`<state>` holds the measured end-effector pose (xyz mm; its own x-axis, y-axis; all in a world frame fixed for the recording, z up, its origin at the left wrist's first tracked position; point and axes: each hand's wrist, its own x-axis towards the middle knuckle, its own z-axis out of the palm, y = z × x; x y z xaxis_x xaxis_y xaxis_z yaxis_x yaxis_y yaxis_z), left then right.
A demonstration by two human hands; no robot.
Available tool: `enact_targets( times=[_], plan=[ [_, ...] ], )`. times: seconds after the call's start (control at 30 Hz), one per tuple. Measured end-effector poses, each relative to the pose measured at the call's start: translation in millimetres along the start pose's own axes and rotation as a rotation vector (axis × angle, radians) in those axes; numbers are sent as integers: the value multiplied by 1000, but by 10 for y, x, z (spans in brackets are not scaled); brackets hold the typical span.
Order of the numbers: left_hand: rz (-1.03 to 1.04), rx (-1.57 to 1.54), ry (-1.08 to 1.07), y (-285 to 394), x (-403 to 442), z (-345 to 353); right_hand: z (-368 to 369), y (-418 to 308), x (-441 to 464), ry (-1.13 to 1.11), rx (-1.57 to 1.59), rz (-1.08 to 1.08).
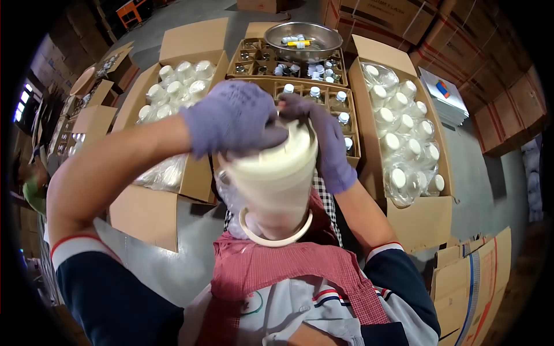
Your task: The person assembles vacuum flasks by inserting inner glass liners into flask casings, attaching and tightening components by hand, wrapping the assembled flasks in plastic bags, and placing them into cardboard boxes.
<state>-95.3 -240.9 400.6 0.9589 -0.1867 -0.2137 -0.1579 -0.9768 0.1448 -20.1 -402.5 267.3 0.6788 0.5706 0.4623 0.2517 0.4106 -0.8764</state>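
Both my hands wear purple-grey gloves and meet at the top of a large, blurred, whitish container [274,179] with a pale cream lid [277,153], in front of my chest. My left hand [236,115] lies over the lid's left and upper edge, its fingers curled and partly smeared by motion. At the lid's far right side is my right hand [326,138], with fingers bent over the rim. A cream ring-shaped handle [277,243] hangs at the container's near end, by the red checked apron [283,265]. Clear plastic wrap [228,193] shows left of the container.
Open cartons of wrapped, white-lidded jars stand at left [196,179] and right [375,150]. Between them are divided boxes of glass bottles [354,124] and a steel bowl [303,55]. Flattened cardboard [456,288] leans at lower right. Part of a person [34,184] shows far left.
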Motion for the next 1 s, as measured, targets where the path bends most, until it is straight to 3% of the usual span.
enact_targets(
  times=[0.03,0.07,0.1,0.17,0.2,0.23,0.3,0.33,0.37,0.43,0.47,0.5,0.53,0.6,0.67,0.7,0.77,0.8,0.83,0.87,0.9,0.97,1.0],
  plan=[
    [-192,-50,-82,-55,115,27,17,100,66,77,-44,19],
    [-19,170,83,-161,151,81,30,59,54,99,-98,-6],
    [250,190,326,-161,62,108,8,15,28,91,164,82],
    [604,-85,191,-156,-43,46,-100,-131,-97,5,123,-22],
    [711,-106,220,-175,-58,95,-136,-195,-142,-56,220,113],
    [727,-54,268,-186,-30,127,-135,-251,-150,-126,141,2],
    [351,168,-23,-7,-82,-68,-109,-70,-109,-78,230,96],
    [276,152,41,-103,-22,40,-132,-32,-43,-98,42,-1],
    [196,220,36,-120,-8,15,-134,1,-9,-71,64,-7],
    [125,-7,250,-179,-59,0,-264,-7,28,-31,103,21],
    [234,-165,363,-294,-66,115,-380,166,95,-66,352,72],
    [164,-627,236,-213,-67,192,-448,260,182,-89,598,131],
    [53,-1089,163,-130,-70,271,-452,374,172,-69,296,-3],
    [105,-920,122,-317,215,492,-262,223,116,10,-348,-168],
    [-65,-1383,122,-833,710,907,28,-245,-49,-65,-840,-346],
    [-153,-1610,155,-1085,956,1102,25,-346,-46,-126,-887,-382],
    [-193,-1356,284,-1211,975,1051,14,-542,-32,-248,-971,-460],
    [-214,-1291,336,-1095,854,905,-148,-385,39,-126,-662,-362],
    [-241,-1352,374,-735,510,588,-275,-195,86,-33,-608,-318],
    [-245,-1321,168,-950,439,617,-403,-4,131,61,-546,-278],
    [27,-1347,15,-687,283,453,-441,60,226,155,-479,-243],
    [94,-882,115,-1015,600,799,-118,50,157,-137,-778,-499],
    [-149,-1314,117,-849,692,706,211,-181,95,-230,-913,-477]
  ],
)
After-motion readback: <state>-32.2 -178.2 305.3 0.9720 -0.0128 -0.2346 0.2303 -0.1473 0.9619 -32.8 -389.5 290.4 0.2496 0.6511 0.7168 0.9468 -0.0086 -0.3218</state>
